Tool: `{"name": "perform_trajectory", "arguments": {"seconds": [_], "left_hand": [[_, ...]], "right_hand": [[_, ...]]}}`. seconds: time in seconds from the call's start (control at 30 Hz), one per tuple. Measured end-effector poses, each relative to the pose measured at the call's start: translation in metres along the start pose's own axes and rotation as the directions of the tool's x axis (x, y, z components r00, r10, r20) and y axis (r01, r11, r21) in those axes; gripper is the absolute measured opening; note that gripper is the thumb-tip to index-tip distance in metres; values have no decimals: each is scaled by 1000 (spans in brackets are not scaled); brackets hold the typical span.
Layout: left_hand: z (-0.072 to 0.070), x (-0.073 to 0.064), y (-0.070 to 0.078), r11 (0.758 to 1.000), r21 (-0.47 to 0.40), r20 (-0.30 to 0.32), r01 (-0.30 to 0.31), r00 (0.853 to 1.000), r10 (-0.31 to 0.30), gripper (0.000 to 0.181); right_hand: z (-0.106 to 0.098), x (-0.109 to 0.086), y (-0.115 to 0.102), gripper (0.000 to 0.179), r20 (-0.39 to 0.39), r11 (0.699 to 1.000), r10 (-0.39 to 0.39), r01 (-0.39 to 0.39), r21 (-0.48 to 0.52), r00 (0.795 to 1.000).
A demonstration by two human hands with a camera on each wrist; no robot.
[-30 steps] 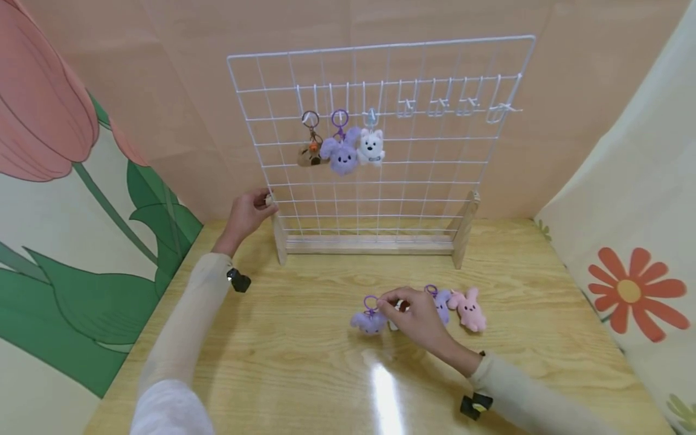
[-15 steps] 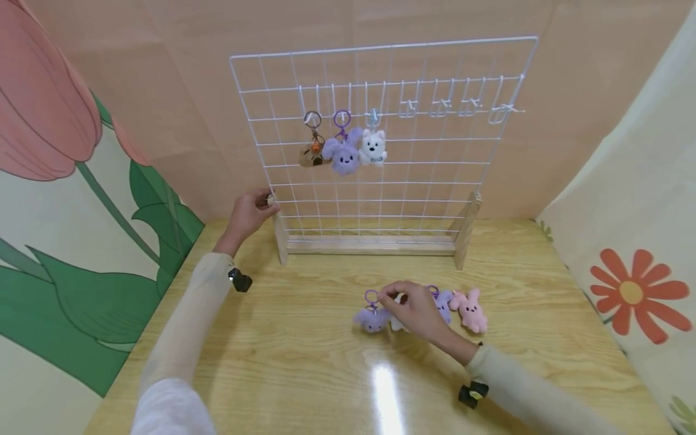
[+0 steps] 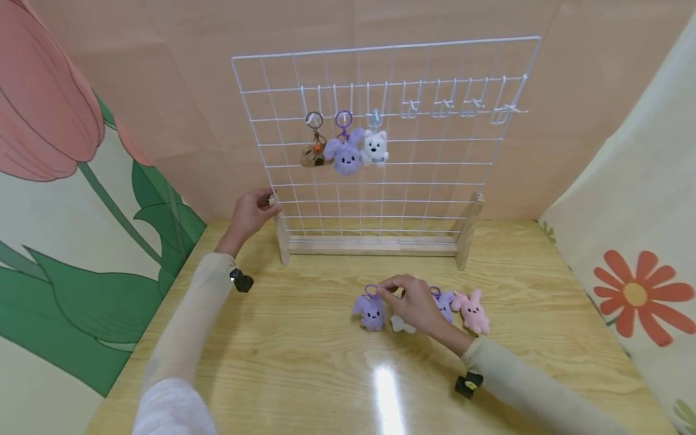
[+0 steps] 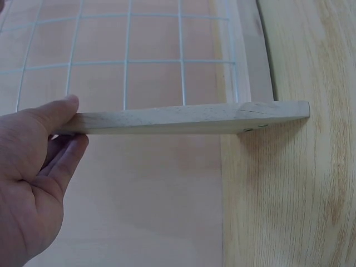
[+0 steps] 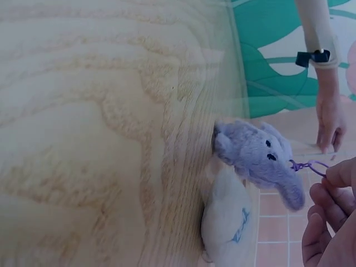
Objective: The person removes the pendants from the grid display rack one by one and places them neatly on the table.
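My left hand [image 3: 251, 214] grips the upper end of the wooden side support [image 4: 167, 118] of a white wire grid rack, thumb on one face and fingers on the other. My right hand [image 3: 415, 305] pinches the purple ring of a purple plush keychain [image 3: 372, 313] low over the table. In the right wrist view this plush [image 5: 256, 153] has its lower end close to the wood. A white plush [image 3: 401, 324] lies partly hidden beneath my right hand. Beyond it are a second purple plush keychain [image 3: 444, 305] and a pink bunny plush [image 3: 474, 314].
On the rack's hooks hang a brown plush keychain [image 3: 312, 157], a purple one [image 3: 347, 158] and a white one [image 3: 375, 148]. More white hooks [image 3: 410, 109] jut out to their right. The wooden base bar [image 3: 375, 246] runs behind the plushes on the table.
My right hand has moved slightly up and away, raising the purple plush by its ring from slumped to upright. More of the white plush shows now. My left hand keeps its grip on the support.
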State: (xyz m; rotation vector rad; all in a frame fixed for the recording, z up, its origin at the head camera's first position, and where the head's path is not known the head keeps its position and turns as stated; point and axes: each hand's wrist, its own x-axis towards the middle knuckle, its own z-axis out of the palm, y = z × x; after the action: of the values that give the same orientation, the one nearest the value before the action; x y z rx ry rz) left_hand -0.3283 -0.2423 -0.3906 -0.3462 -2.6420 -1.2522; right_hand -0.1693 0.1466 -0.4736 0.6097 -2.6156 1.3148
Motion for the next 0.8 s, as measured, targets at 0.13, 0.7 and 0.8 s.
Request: {"name": "perform_trajectory", "arguments": {"seconds": [0.13,0.7,0.8], "left_hand": [[1,0,0,1000,2,6,9,1000,-9,50],[1,0,-1,1000,-14,13,20,1000,-19,50],[1,0,-2,999,-22,16,23,1000,-23,51]], "right_hand": [[1,1,7,4,1,1000,14,-14,-9,1000],[5,10,27,7,33,995,92,-91,-36,995],[6,13,30,7,32,994,95,-93,-56,995]]}}
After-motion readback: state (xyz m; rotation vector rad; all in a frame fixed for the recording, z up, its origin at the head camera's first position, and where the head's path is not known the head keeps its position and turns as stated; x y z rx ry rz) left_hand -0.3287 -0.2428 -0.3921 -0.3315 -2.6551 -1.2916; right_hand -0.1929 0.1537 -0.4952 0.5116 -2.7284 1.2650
